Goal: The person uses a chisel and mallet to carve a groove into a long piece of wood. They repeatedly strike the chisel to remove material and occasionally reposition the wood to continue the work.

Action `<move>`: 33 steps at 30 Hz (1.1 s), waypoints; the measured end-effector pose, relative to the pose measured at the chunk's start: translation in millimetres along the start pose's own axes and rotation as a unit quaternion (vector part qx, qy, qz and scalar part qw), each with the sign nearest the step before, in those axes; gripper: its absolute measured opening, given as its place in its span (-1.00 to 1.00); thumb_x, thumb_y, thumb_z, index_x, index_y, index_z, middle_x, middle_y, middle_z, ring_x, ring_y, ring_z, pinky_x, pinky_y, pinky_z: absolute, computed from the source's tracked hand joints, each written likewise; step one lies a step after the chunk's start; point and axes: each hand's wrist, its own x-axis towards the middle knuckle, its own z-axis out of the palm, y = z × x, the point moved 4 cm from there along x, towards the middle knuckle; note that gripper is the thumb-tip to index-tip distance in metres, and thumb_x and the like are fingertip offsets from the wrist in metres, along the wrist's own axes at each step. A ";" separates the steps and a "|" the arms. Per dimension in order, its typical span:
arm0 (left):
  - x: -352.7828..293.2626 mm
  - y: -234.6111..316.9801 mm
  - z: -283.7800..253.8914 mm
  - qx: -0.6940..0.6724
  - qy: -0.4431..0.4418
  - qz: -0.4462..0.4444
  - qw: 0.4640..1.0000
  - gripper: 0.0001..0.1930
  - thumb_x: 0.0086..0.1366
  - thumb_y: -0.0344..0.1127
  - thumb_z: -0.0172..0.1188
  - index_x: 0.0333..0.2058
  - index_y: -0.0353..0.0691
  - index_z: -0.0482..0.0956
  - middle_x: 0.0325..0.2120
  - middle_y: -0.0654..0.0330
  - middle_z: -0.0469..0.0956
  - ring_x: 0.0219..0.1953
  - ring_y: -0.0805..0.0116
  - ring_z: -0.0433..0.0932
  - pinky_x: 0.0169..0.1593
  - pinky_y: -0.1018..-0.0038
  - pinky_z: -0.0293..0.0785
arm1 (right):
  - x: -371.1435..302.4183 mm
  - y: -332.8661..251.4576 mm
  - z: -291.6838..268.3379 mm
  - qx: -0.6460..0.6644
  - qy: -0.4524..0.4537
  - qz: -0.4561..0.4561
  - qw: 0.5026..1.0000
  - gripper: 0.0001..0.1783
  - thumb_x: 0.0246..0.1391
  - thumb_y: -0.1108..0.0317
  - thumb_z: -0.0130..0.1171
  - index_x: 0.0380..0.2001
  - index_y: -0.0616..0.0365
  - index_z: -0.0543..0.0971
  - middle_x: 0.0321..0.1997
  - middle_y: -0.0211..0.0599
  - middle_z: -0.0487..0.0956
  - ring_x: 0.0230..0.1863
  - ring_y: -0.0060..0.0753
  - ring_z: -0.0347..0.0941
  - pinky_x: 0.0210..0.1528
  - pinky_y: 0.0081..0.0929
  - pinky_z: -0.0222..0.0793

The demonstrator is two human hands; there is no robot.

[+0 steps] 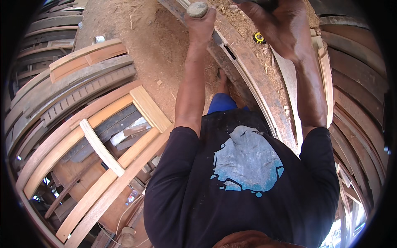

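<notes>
My left hand (200, 25) is closed around a tool handle with a round, worn, pale end (197, 9), over a long wooden rail at the top of the view. The tool's lower part is hidden beneath my fist. In the rail (248, 80) a dark rectangular slot (229, 52) shows just below that hand. My right hand (285, 22) is raised to the right of the rail, at the top edge. Its fingers bend around something dark (264, 4), mostly cut off by the frame. A yellow and black tape measure (259, 38) lies beside it among wood shavings.
A pale wooden frame (151, 108) with a crosspiece (101, 146) rests at the left, near stacked boards (78, 82). More dark planks (355, 87) lean along the right. A white cup-like object (98, 39) sits on the dusty ground. My bare foot (223, 80) is beside the rail.
</notes>
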 end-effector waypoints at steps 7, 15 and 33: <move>-1.1 19.0 14.7 -0.072 -0.110 0.013 0.991 -0.93 0.21 -0.49 0.31 -0.45 -0.30 0.60 -0.60 0.30 0.57 -0.55 0.55 0.53 -0.43 0.56 0.46 | -4.3 -12.7 -2.1 -0.004 0.000 -0.027 1.000 -0.54 0.17 0.56 0.25 0.13 0.32 0.42 0.08 -0.11 0.58 0.10 -0.33 0.50 0.14 -0.34 0.47; 6.0 -8.7 19.7 0.008 -0.089 0.073 0.993 -0.77 0.13 -0.42 0.41 -0.22 -0.26 0.63 -0.41 0.32 0.62 -0.38 0.53 0.58 -0.27 0.52 0.55 | -7.6 -13.8 -0.6 0.064 0.030 -0.079 0.994 -0.58 0.17 0.51 0.28 0.08 0.33 0.47 0.02 -0.12 0.62 0.05 -0.34 0.54 0.10 -0.35 0.49; -5.5 6.0 11.7 -0.003 -0.104 0.029 0.994 -0.90 0.17 -0.48 0.35 -0.40 -0.28 0.59 -0.58 0.31 0.58 -0.53 0.57 0.54 -0.43 0.58 0.48 | -10.7 -21.3 -8.4 0.002 0.056 -0.093 0.994 -0.59 0.12 0.44 0.36 0.01 0.31 0.51 -0.05 -0.13 0.65 -0.02 -0.36 0.58 0.04 -0.39 0.50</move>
